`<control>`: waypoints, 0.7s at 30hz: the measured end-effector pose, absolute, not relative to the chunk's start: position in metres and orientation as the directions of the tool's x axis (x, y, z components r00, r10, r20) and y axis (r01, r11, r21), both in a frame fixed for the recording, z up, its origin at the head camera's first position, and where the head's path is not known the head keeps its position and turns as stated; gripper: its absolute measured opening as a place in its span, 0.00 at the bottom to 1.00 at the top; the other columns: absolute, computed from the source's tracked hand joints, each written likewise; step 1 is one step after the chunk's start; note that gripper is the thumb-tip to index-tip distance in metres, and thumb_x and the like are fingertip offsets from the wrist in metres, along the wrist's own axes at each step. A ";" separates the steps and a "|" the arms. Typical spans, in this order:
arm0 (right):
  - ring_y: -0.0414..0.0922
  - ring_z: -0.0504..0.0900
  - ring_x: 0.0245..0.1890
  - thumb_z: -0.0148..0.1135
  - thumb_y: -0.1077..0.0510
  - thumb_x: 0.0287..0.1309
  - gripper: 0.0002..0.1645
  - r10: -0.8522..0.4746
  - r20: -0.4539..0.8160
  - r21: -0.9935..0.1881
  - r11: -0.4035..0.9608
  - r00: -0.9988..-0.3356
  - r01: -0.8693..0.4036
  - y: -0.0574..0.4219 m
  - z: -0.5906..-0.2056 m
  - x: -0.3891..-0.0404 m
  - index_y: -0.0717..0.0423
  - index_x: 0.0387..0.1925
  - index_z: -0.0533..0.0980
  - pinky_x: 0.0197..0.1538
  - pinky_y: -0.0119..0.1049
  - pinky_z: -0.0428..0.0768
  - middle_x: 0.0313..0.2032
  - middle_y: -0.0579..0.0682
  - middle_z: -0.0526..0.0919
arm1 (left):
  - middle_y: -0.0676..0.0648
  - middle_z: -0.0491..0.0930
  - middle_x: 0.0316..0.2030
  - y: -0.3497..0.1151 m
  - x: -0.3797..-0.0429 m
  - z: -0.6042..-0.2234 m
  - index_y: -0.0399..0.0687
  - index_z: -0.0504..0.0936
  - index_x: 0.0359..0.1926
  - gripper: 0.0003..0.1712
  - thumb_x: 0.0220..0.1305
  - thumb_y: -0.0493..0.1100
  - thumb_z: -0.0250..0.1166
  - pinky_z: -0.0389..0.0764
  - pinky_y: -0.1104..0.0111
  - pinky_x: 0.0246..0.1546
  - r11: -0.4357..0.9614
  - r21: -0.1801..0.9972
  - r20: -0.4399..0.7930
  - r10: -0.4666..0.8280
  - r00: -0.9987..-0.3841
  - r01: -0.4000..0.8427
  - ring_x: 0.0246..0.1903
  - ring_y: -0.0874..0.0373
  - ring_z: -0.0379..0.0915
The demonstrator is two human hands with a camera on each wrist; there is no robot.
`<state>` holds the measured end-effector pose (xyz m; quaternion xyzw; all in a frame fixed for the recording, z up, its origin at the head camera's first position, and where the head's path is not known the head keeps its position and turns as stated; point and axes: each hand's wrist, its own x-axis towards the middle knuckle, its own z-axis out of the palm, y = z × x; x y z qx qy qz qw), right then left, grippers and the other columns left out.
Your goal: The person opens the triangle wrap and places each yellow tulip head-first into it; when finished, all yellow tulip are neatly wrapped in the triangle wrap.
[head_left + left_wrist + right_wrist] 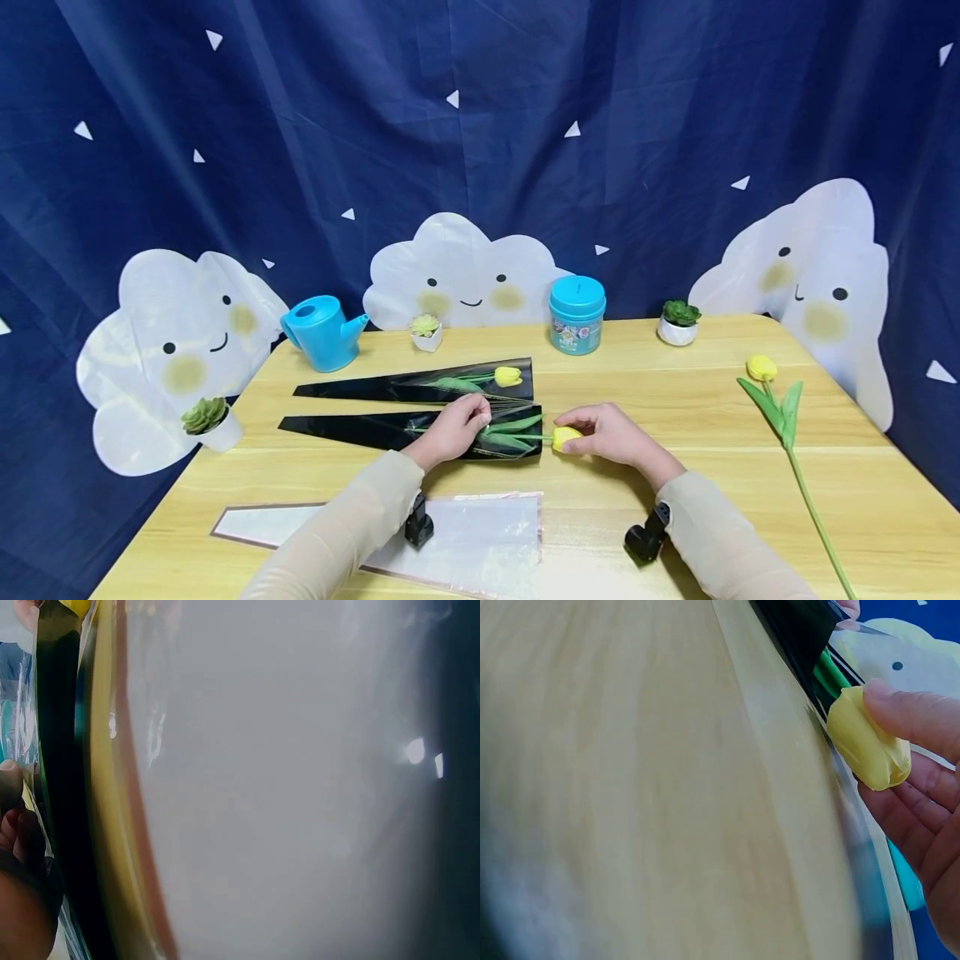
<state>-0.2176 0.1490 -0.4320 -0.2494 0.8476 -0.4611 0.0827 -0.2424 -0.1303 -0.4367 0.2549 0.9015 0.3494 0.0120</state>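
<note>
In the head view my right hand [618, 435] pinches the yellow bloom of an artificial tulip [566, 438] between thumb and fingers; the right wrist view shows this bloom [864, 739] close up. Its stem and green leaves lie inside a black flower sleeve [352, 427] with a clear front, and the bloom sticks out past the wide right end. My left hand [457, 425] pinches the clear film at the sleeve's upper side, partly covering the leaves. Just behind lies a second black sleeve [375, 387] holding another yellow tulip [507, 377].
A pale flower sleeve [480, 533] lies in front, under the left forearm. On the right rests a loose yellow tulip [787, 425]. Along the back stand a blue watering can [324, 337], a blue lidded tub [577, 321] and small potted succulents [678, 325]; another potted succulent [217, 427] stands left.
</note>
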 end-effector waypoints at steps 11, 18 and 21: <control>0.44 0.80 0.40 0.70 0.57 0.46 0.23 -0.481 0.134 -0.801 0.462 -0.867 -0.381 0.135 -0.431 -0.218 0.61 0.45 0.80 0.43 0.31 0.76 0.42 0.54 0.84 | 0.51 0.66 0.28 -0.127 -0.240 -0.434 0.46 0.69 0.28 0.08 0.66 0.36 0.55 0.66 0.67 0.33 0.621 0.633 0.158 0.480 -0.863 0.461 0.29 0.58 0.63; 0.42 0.80 0.39 0.70 0.56 0.47 0.22 -0.462 0.136 -0.805 0.465 -0.876 -0.370 0.124 -0.433 -0.220 0.60 0.46 0.80 0.43 0.32 0.76 0.41 0.53 0.84 | 0.51 0.66 0.28 -0.127 -0.241 -0.433 0.45 0.70 0.28 0.07 0.65 0.36 0.56 0.66 0.68 0.33 0.615 0.629 0.176 0.482 -0.858 0.475 0.29 0.59 0.63; 0.42 0.80 0.39 0.70 0.56 0.47 0.22 -0.453 0.149 -0.801 0.466 -0.879 -0.376 0.119 -0.433 -0.221 0.60 0.45 0.80 0.43 0.34 0.77 0.41 0.54 0.84 | 0.51 0.67 0.28 -0.126 -0.240 -0.432 0.45 0.70 0.28 0.08 0.65 0.35 0.56 0.66 0.69 0.33 0.608 0.627 0.193 0.485 -0.853 0.488 0.29 0.59 0.63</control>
